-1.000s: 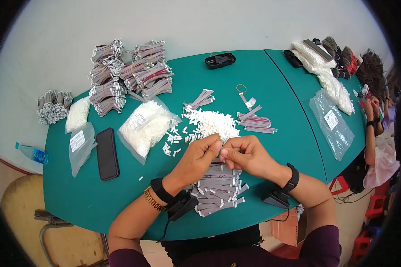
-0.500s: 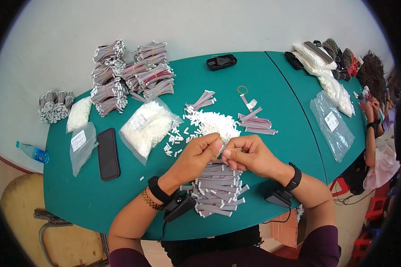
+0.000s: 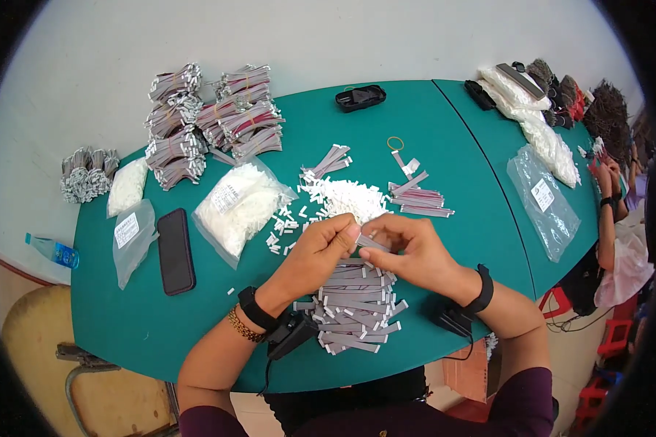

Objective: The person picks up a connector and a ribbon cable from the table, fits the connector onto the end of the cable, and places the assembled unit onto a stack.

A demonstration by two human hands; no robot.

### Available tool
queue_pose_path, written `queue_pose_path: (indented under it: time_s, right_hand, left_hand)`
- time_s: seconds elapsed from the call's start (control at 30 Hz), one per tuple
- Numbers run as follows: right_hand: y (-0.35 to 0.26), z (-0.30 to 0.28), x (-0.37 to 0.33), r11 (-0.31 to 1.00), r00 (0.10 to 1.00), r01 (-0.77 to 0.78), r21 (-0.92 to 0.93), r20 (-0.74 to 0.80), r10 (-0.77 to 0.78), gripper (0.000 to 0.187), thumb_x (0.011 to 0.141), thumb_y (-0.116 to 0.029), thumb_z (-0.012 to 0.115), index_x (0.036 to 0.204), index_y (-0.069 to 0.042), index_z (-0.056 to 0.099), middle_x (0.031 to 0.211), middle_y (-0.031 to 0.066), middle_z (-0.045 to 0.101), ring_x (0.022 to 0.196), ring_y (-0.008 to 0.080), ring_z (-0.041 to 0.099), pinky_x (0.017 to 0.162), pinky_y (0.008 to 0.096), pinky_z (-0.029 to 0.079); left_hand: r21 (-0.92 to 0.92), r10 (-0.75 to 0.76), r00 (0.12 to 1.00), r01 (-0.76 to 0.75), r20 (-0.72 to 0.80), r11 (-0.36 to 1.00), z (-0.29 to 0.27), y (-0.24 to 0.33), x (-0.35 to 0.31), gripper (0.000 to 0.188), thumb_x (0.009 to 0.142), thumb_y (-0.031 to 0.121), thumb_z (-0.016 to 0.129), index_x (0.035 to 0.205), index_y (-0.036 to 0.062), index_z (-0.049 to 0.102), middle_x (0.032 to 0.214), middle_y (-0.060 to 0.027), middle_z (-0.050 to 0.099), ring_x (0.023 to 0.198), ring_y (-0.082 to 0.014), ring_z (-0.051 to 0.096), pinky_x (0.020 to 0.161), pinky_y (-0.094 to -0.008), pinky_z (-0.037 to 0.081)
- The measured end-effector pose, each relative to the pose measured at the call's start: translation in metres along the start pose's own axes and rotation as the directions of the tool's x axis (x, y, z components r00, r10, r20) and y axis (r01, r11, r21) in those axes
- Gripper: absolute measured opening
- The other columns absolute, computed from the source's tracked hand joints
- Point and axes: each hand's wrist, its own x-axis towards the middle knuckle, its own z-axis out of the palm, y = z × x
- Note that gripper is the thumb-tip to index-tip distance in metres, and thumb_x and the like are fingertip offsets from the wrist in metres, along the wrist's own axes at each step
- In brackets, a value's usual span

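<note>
My left hand is closed, with thumb and forefinger pinching one end of a flat grey ribbon cable. My right hand curves around the cable's other part, its thumb and forefinger apart; no grip shows there. Just beyond the hands lies a heap of small white connector housings, some scattered to its left. Below the hands, many grey ribbon cables with white ends are spread in a pile. Smaller cable groups, one grey and one reddish-grey, lie past the heap.
Banded cable bundles are stacked at the back left. Nearby are a bag of white parts, a flat clear bag and a dark phone. A black case lies at the back. Another person's arm shows far right.
My right thumb and forefinger have moved apart from their pinch, baring more of the ribbon cable. My left hand keeps its pinch, shifted slightly left.
</note>
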Motion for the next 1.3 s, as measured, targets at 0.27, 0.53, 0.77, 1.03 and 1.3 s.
queue_pose_path:
  time_s: [0.27,0.53,0.77,1.03,1.3]
  right_hand:
    - [0.008,0.003,0.004,0.690,0.784,0.483,-0.539,-0.084,-0.615,0.025,0.067,0.001,0.069,0.087,-0.003,0.056,0.080,0.0069,0.057,0.071,0.0184,0.055,0.056,0.0264,0.043]
    - [0.004,0.005,0.003,0.556,0.725,0.520,-0.648,-0.008,-0.688,0.024,0.062,0.004,0.068,0.082,-0.003,0.056,0.079,0.0082,0.055,0.070,0.0237,0.054,0.057,0.0316,0.043]
    - [0.004,0.006,0.003,0.440,0.671,0.537,-0.720,0.048,-0.740,0.023,0.061,0.005,0.067,0.079,-0.001,0.055,0.078,0.0090,0.054,0.068,0.0243,0.054,0.054,0.0317,0.043]
    - [0.007,0.011,0.004,0.434,0.667,0.547,-0.716,0.059,-0.743,0.023,0.062,0.005,0.067,0.080,-0.001,0.055,0.078,0.0091,0.055,0.068,0.0243,0.054,0.053,0.0311,0.043]
    - [0.002,0.006,0.004,0.494,0.684,0.551,-0.673,0.025,-0.729,0.023,0.061,0.005,0.067,0.079,-0.001,0.055,0.078,0.0084,0.055,0.067,0.0242,0.054,0.055,0.0316,0.043]
  left_hand:
    - [-0.065,-0.050,0.991,0.042,-0.127,0.997,0.010,0.002,-0.002,0.029,0.095,0.024,0.042,0.073,0.0057,0.045,0.064,0.0056,0.036,0.059,-0.0025,0.032,0.053,-0.0197,0.029]
    - [-0.151,-0.099,0.985,0.077,-0.144,0.985,0.018,0.002,-0.005,0.026,0.095,0.022,0.042,0.075,0.0065,0.047,0.063,0.0064,0.035,0.058,-0.0023,0.029,0.051,-0.0189,0.026]
    - [-0.369,-0.192,0.978,0.149,-0.083,0.917,0.019,0.005,-0.007,0.024,0.094,0.021,0.043,0.076,0.0071,0.048,0.063,0.0068,0.034,0.056,-0.0027,0.027,0.050,-0.0191,0.023]
    - [-0.061,-0.054,0.987,0.045,-0.151,0.997,0.022,-0.001,-0.007,0.026,0.094,0.021,0.042,0.073,0.0073,0.045,0.062,0.0062,0.031,0.056,-0.0034,0.025,0.050,-0.0205,0.021]
    - [-0.222,-0.123,0.988,0.099,-0.098,0.970,0.014,0.011,-0.005,0.027,0.094,0.022,0.042,0.071,0.0082,0.044,0.061,0.0067,0.028,0.055,-0.0039,0.023,0.050,-0.0208,0.020]
